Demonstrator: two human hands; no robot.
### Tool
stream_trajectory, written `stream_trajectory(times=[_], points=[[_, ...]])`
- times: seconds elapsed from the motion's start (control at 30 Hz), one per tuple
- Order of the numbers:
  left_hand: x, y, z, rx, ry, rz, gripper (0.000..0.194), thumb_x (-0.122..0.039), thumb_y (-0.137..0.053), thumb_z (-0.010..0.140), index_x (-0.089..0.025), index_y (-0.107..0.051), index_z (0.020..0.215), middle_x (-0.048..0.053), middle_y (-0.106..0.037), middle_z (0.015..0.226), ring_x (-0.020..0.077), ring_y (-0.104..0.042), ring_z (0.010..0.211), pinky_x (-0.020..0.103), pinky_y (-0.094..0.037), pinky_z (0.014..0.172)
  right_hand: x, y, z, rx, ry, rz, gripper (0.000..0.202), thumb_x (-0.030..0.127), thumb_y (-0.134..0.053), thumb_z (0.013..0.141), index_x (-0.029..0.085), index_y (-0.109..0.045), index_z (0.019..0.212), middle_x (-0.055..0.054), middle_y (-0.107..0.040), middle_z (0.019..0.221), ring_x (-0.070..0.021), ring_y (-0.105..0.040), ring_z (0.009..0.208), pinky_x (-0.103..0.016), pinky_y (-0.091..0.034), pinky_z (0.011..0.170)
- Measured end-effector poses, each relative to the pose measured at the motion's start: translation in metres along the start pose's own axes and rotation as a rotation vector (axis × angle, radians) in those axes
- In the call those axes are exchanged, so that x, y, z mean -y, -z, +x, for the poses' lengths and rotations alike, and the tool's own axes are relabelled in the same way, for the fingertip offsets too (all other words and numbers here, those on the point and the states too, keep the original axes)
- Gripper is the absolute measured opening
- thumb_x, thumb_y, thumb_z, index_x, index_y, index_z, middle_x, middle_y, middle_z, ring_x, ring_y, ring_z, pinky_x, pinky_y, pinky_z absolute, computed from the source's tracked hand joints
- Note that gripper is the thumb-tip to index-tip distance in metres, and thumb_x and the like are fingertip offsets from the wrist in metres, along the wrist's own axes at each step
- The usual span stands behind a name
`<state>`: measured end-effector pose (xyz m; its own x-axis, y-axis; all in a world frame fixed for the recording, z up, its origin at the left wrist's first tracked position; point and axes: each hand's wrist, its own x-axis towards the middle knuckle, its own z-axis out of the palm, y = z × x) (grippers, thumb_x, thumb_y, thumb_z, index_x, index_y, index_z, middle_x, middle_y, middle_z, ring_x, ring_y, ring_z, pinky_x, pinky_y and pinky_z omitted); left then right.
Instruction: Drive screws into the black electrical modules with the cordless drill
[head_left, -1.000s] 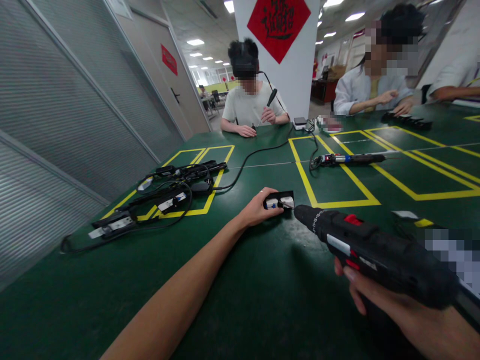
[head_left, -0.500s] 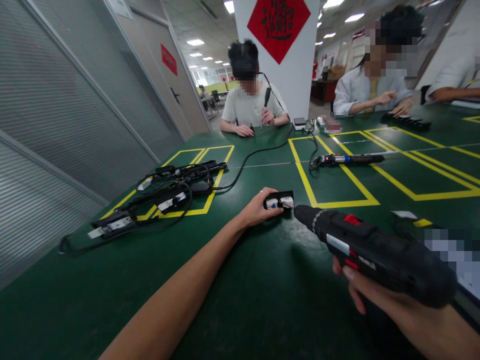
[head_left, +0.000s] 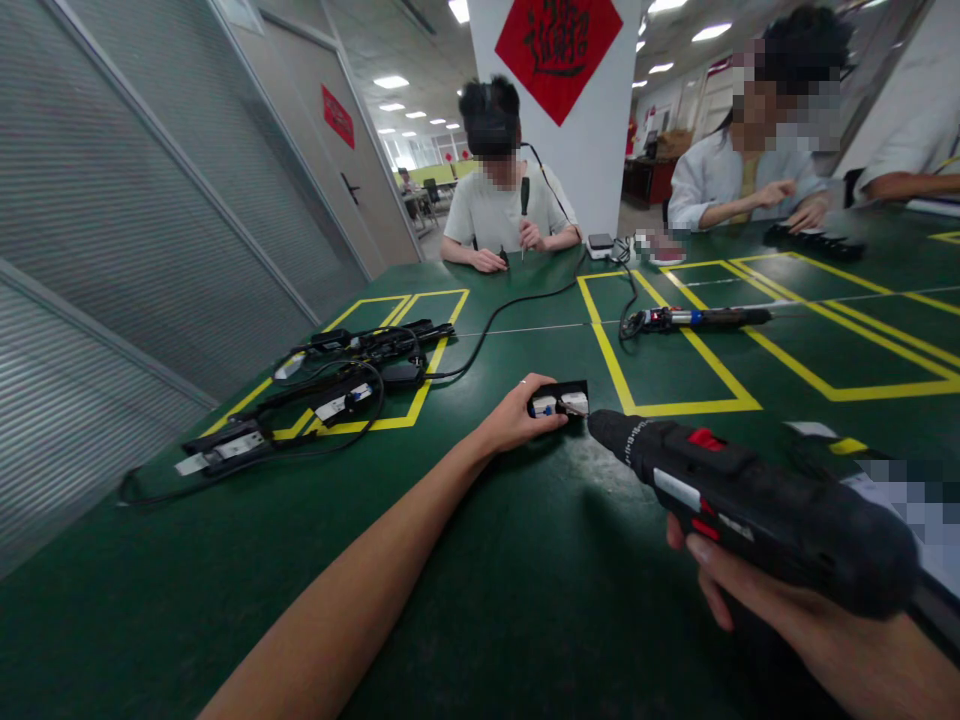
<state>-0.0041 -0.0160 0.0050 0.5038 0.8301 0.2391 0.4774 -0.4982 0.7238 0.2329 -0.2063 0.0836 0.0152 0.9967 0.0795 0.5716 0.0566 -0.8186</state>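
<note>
We see the work caught partway, at the middle of the frame. Our left hand (head_left: 520,415) grasps a small black housing (head_left: 571,388) against the green table (head_left: 525,590), the thumb across its near side and the fingers around its far side. Our right hand (head_left: 757,585), at the lower right, is wrapped around the handle of a power drill (head_left: 750,500), whose chuck points left and ends just beside the housing. A thin bit seems to run from it into the open face, though whether its tip meets a screw is too small to tell. What is done, as far as we can judge, is the setting up: white inserts (head_left: 574,401) already sit inside the housing, and the tool is lined up with it. What is left is harder to read, since we cannot tell whether anything there is fastened, and the housing's face is uncovered. At the left of the frame, black assemblies (head_left: 346,382) with cables lie over yellow tape (head_left: 405,424), some with white parts exposed; we cannot tell if they are finished. A slim black device (head_left: 720,318) lies apart, right of centre.
</note>
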Motion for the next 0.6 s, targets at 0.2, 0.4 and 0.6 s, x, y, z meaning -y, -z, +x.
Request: stream_trajectory(times=[0.2,0.4,0.6], points=[[0.000,0.000,0.000,0.005,0.020,-0.007,0.043,-0.042,-0.058,0.079,-0.020,-0.053,0.116,0.007,-0.056,0.112,0.0228,-0.054,0.105,0.039,-0.042,0.096,-0.017,0.007,-0.003,0.187,-0.079,0.062,0.036,0.052,-0.052,0.083,0.028,-0.065,0.060,0.000,-0.074,0.064,-0.0189,-0.072,0.067,-0.023,-0.058,0.069],[0.003,0.000,0.000,-0.006,-0.004,-0.017,0.041,-0.043,-0.055,0.081,-0.021,-0.053,0.116,0.006,-0.056,0.114,0.0234,-0.053,0.107,0.039,-0.042,0.097,-0.025,0.009,-0.009,0.213,-0.175,0.018,0.044,0.062,-0.049,0.081,0.028,-0.064,0.057,0.000,-0.074,0.077,-0.0200,-0.070,0.081,-0.028,-0.051,0.088],[0.001,0.000,0.000,-0.006,0.023,-0.002,0.043,-0.044,-0.054,0.082,-0.021,-0.051,0.117,0.006,-0.057,0.112,0.0236,-0.054,0.105,0.038,-0.043,0.094,-0.023,0.007,-0.008,0.281,-0.192,0.065,0.044,0.063,-0.043,0.084,0.027,-0.065,0.072,0.000,-0.068,0.070,-0.0200,-0.067,0.073,-0.034,-0.049,0.087]])
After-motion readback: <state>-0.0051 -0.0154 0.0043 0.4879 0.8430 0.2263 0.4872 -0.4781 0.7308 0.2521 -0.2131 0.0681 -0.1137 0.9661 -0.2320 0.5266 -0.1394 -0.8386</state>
